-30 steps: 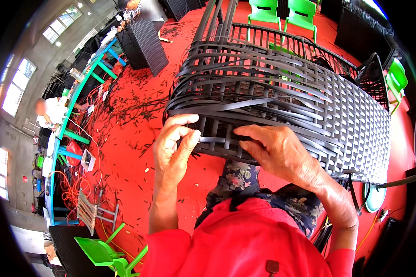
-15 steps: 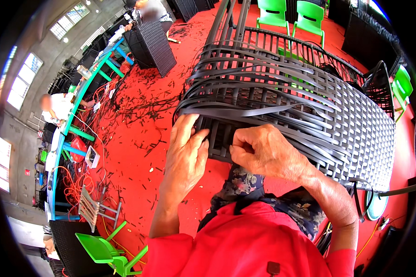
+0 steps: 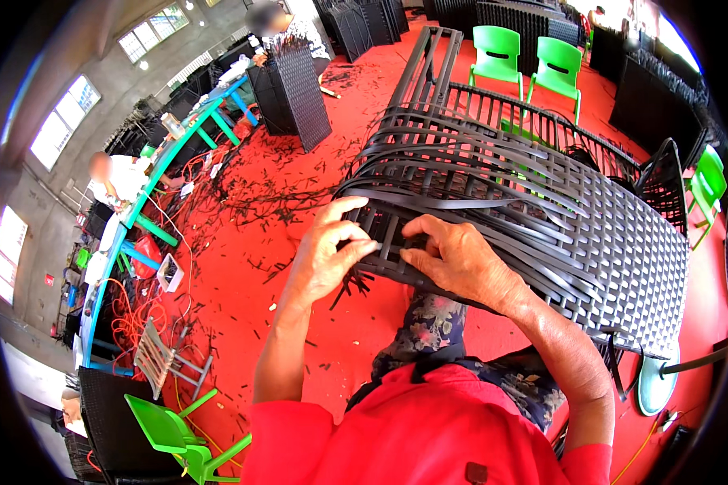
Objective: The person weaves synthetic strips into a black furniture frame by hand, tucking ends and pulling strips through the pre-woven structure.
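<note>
- Two bare hands are at the near left corner of a dark woven frame, which sits in front of the person, over the knees.
- The left hand has its pointing finger stretched out and its thumb bent in; I cannot tell if it pinches a strip.
- The right hand is curled just beside it, by the thin bars; I cannot tell if it grips anything.
- Lots of loose dark strips lie across the bars just past the fingers, in the way. More dark bits hang under the edge.
- Two green chairs stand behind the frame. One green chair is at the right, and one is low on the left.
- A long blue-green table bends down the left side, with a person in white behind it.
- Orange cords and a slatted stool are near the table.
- Red floor lies between table and frame, with black scraps on it.
- The frame's near edge runs right by the person's legs.
</note>
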Demonstrator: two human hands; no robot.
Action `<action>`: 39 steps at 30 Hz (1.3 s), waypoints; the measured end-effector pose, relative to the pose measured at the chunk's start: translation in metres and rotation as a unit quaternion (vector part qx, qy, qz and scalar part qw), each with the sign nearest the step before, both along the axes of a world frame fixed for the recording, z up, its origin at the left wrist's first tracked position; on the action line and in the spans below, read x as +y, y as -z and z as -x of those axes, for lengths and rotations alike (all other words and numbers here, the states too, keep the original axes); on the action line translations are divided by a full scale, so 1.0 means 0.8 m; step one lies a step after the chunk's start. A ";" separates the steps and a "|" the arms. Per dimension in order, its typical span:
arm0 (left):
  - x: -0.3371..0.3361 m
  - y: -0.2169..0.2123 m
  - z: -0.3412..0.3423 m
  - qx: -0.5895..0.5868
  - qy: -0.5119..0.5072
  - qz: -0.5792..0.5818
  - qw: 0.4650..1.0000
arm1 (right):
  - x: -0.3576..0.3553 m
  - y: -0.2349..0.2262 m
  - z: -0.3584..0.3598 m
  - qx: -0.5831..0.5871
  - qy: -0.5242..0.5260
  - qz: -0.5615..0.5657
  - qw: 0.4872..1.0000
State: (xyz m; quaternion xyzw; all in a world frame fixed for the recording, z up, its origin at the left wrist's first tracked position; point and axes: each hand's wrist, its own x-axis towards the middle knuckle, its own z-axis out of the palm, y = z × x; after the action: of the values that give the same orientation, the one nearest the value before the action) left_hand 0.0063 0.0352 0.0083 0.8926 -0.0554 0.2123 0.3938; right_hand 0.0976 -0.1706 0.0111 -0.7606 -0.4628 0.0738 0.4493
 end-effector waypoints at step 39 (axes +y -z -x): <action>0.021 0.035 0.039 -0.096 -0.051 0.392 0.914 | 0.030 -0.036 -0.022 0.296 -0.055 0.051 0.952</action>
State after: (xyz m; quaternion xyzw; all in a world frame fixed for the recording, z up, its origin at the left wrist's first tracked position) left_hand -0.0246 0.0517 -0.0197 0.6438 0.0406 0.3218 0.6931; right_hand 0.1152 -0.1465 0.0401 -0.7000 -0.3458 0.3441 0.5216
